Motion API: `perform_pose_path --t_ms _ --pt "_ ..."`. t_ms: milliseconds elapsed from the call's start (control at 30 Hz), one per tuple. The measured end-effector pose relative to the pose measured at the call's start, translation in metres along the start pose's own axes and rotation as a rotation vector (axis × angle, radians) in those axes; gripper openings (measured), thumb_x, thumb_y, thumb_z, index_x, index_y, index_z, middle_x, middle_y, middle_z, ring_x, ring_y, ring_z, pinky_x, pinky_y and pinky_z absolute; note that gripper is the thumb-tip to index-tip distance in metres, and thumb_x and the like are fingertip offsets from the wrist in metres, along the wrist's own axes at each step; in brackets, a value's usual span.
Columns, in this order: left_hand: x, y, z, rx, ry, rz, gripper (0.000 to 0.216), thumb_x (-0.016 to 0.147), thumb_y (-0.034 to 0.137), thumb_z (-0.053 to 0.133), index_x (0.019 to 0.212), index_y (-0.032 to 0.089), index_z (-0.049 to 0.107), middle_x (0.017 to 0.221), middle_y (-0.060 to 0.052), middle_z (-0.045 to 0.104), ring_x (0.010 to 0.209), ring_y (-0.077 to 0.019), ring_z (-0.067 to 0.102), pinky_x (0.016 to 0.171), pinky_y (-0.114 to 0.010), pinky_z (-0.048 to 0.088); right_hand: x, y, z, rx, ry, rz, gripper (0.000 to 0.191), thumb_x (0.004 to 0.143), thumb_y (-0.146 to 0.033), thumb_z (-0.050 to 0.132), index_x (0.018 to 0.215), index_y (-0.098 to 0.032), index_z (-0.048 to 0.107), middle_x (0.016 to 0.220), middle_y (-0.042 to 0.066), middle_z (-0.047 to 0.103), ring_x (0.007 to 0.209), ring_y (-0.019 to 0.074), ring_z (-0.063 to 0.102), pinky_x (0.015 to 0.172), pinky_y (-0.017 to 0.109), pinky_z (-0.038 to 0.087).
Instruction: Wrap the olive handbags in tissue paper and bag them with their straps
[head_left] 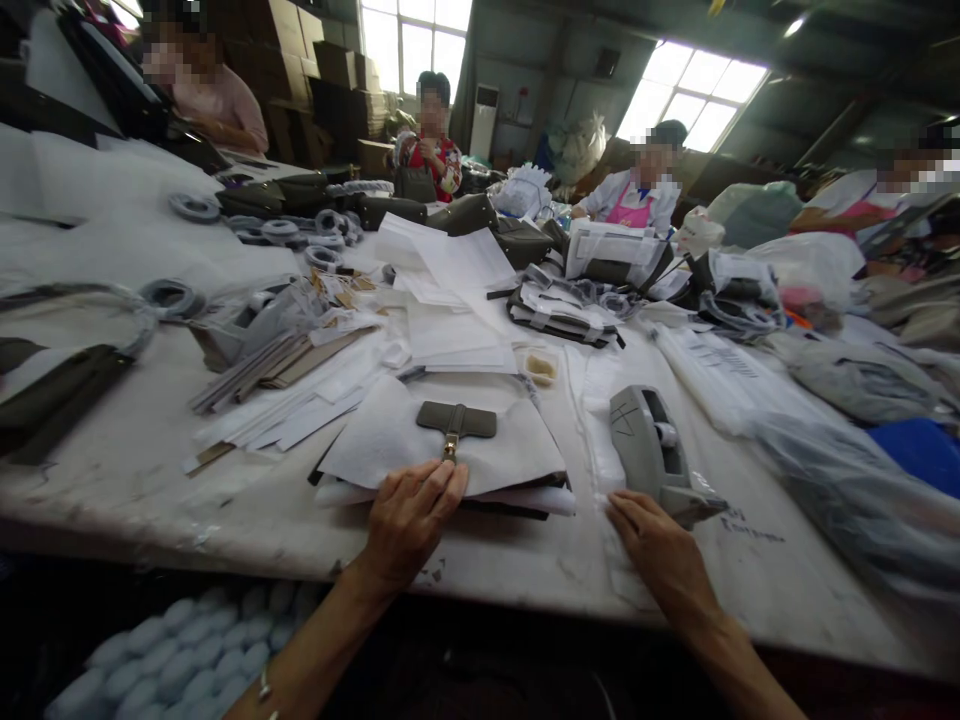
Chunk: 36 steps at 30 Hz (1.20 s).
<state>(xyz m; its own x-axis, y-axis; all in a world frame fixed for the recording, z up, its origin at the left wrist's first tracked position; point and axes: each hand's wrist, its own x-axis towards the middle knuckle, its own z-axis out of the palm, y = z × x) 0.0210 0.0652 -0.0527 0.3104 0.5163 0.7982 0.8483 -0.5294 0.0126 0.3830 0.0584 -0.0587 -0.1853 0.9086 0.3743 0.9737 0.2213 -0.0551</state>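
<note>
A handbag [517,505] lies in front of me, its front covered by a white sheet [382,425]. On top of the sheet sits a dark olive strap tab [457,420] with a gold-coloured clasp [451,446]. My left hand [411,520] grips the bag's near edge just below the clasp; its thumb is hidden. My right hand [656,540] is at the near end of a grey tape dispenser [637,440] with marker writing on it. Its fingers are pressed together over a translucent plastic strip [600,450] on the table; anything between them is too small to make out.
Paper and card strips [300,390] lie left of the bag, white sheets [457,330] behind it. A small dish [540,368] stands near the dispenser. Plastic bags [832,500] fill the right side. Several people work across the table [262,525]. Wrapped handbags [570,310] lie farther back.
</note>
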Motion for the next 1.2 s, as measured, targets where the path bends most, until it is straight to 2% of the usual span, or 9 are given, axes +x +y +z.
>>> perform_pose_path --t_ms 200,300,433,600,767,867,1000,1100,1200 --pt "0.000 0.001 0.000 0.032 0.010 0.002 0.027 0.095 0.009 0.057 0.119 0.019 0.063 0.107 -0.005 0.073 0.100 -0.0186 0.067 0.083 -0.034 0.045 0.002 0.006 -0.005 -0.012 0.087 -0.028 0.045 0.103 -0.045 0.036 0.099 -0.022 0.074 0.104 0.003 0.075 0.081 0.0180 0.074 0.070 0.027 0.057" --pt "0.000 0.001 0.000 0.027 0.023 -0.002 0.028 0.094 0.007 0.057 0.119 0.019 0.063 0.107 -0.005 0.073 0.100 -0.0187 0.067 0.083 -0.034 0.045 0.016 0.000 -0.026 -0.091 0.149 -0.040 0.044 0.102 -0.045 0.038 0.099 -0.023 0.075 0.103 0.003 0.076 0.079 0.0184 0.073 0.063 0.027 0.054" --pt "0.001 0.002 0.000 0.030 0.022 -0.011 0.032 0.093 0.004 0.054 0.119 0.020 0.063 0.107 -0.006 0.073 0.100 -0.0188 0.067 0.084 -0.034 0.045 0.032 -0.022 -0.061 -0.025 0.178 -0.106 0.036 0.099 -0.045 0.048 0.093 -0.023 0.077 0.101 0.006 0.075 0.087 0.0227 0.069 0.078 0.036 0.053" --pt "0.008 -0.003 -0.007 0.000 0.019 -0.061 0.039 0.089 0.004 0.049 0.121 0.020 0.062 0.107 -0.006 0.072 0.096 -0.0198 0.066 0.080 -0.035 0.044 0.016 -0.078 -0.073 0.339 -0.031 -0.233 0.019 0.093 -0.036 0.062 0.087 -0.026 0.077 0.099 0.005 0.075 0.092 0.0223 0.068 0.084 0.037 0.052" --pt "0.016 -0.012 -0.017 -0.019 0.077 -0.162 0.034 0.087 0.011 0.056 0.120 0.019 0.062 0.103 -0.007 0.072 0.088 -0.0222 0.064 0.077 -0.036 0.043 -0.004 -0.108 -0.063 0.544 -0.458 -0.271 0.012 0.087 -0.037 0.068 0.086 -0.031 0.078 0.096 0.000 0.077 0.088 0.0211 0.071 0.081 0.034 0.055" --pt "0.016 -0.016 -0.019 -0.037 0.096 -0.181 0.033 0.087 0.017 0.061 0.120 0.019 0.062 0.103 -0.007 0.072 0.088 -0.0232 0.063 0.077 -0.036 0.042 0.009 -0.094 -0.051 0.592 -0.340 -0.064 0.026 0.096 -0.041 0.054 0.094 -0.027 0.077 0.101 0.003 0.076 0.094 0.0216 0.071 0.088 0.035 0.056" --pt "0.013 -0.016 -0.018 -0.034 0.105 -0.182 0.035 0.087 0.021 0.063 0.122 0.020 0.063 0.103 -0.008 0.071 0.089 -0.0233 0.063 0.076 -0.036 0.042 0.046 -0.073 -0.015 0.278 -0.049 0.036 0.043 0.095 -0.040 0.050 0.127 -0.015 0.064 0.134 0.018 0.061 0.128 0.0327 0.055 0.109 0.055 0.041" --pt "0.011 -0.016 -0.017 -0.035 0.102 -0.193 0.032 0.089 0.023 0.063 0.121 0.019 0.062 0.104 -0.008 0.071 0.089 -0.0226 0.063 0.077 -0.036 0.043 0.070 -0.082 0.018 0.089 -0.125 0.023 0.041 0.094 -0.034 0.051 0.126 -0.011 0.063 0.132 0.022 0.062 0.131 0.0380 0.050 0.108 0.062 0.037" --pt "0.009 -0.016 -0.018 -0.064 0.097 -0.208 0.030 0.092 0.025 0.062 0.121 0.019 0.061 0.107 -0.008 0.071 0.092 -0.0220 0.064 0.079 -0.036 0.043 0.079 -0.105 0.046 0.169 -0.224 -0.187 0.032 0.096 -0.033 0.049 0.120 -0.021 0.067 0.119 0.013 0.070 0.122 0.0332 0.058 0.105 0.053 0.043"
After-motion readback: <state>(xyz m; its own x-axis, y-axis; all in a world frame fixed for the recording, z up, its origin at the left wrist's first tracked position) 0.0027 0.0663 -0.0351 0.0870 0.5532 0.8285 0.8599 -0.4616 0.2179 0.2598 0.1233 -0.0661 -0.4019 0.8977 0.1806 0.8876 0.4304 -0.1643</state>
